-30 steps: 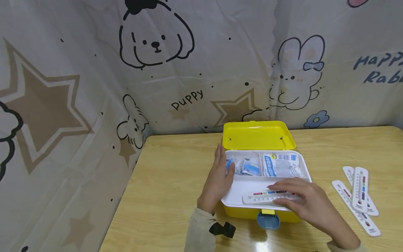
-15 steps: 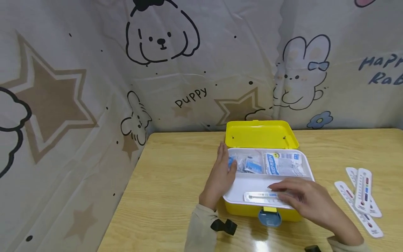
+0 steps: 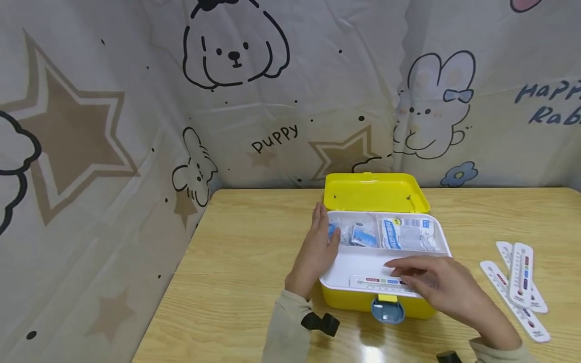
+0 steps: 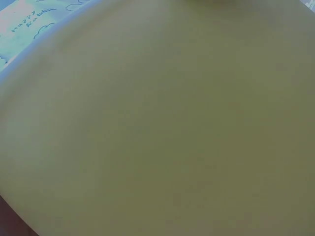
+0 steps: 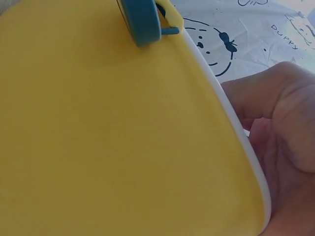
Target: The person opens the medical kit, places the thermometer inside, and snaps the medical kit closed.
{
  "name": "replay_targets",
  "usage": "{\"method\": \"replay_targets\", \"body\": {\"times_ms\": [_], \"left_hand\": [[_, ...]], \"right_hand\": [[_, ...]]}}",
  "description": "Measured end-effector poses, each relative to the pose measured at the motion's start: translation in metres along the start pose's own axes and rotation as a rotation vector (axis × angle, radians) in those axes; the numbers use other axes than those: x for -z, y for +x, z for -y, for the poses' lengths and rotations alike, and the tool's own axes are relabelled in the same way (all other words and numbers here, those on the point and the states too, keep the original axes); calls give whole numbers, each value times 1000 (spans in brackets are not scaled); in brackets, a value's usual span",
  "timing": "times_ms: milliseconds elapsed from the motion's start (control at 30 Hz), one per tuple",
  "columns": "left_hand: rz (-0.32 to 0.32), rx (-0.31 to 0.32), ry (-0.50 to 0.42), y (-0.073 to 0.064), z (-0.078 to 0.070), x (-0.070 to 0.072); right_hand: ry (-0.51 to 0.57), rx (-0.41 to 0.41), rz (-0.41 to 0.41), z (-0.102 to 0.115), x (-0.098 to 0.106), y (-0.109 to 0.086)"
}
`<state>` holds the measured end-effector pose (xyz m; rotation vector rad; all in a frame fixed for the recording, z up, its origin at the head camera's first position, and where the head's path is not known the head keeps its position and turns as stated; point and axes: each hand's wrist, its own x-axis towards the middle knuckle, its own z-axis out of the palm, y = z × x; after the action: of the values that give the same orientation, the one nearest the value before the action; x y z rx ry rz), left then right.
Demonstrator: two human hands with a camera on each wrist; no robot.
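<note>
A yellow box (image 3: 376,301) with its lid raised stands on the table, a white tray (image 3: 354,263) set in its top. In the tray's front compartment lies a flat white thermometer (image 3: 376,283) with coloured marks. My right hand (image 3: 447,285) is over its right end, thumb and fingers slightly bent and apart, hiding that end. In the right wrist view the right hand (image 5: 290,123) shows behind the tray's rim. Straight fingers of my left hand (image 3: 315,257) rest along the box's left side. Yellow blur fills most of the left wrist view.
Several packets lie in the tray's back compartments, among them a gauze packet (image 3: 408,233) and a small blue-white packet (image 3: 363,236). Three more thermometers (image 3: 521,276) overlap on the table to the right. A blue latch (image 3: 387,311) hangs at the box front. Printed cloth (image 3: 281,101) hangs behind.
The thermometer has settled flat in the front compartment, and my right fingers have loosened from it. My left hand stays at the box's left side. The head view has shifted slightly.
</note>
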<state>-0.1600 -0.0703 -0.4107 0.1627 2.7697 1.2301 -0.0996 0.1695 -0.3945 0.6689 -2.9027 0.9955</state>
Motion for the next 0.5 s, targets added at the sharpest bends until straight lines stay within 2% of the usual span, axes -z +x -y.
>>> {"method": "replay_targets", "body": {"times_ms": [100,333,500], "left_hand": [[-1,-13,15,2,-3,1],[-11,4,5,1,-4,0],[-9,14,6,-2,-4,-1]], "right_hand": [[15,0,-16,0,1,1],[50,83,-42,1,0,1],[28,41,-20,3,-2,0]]}}
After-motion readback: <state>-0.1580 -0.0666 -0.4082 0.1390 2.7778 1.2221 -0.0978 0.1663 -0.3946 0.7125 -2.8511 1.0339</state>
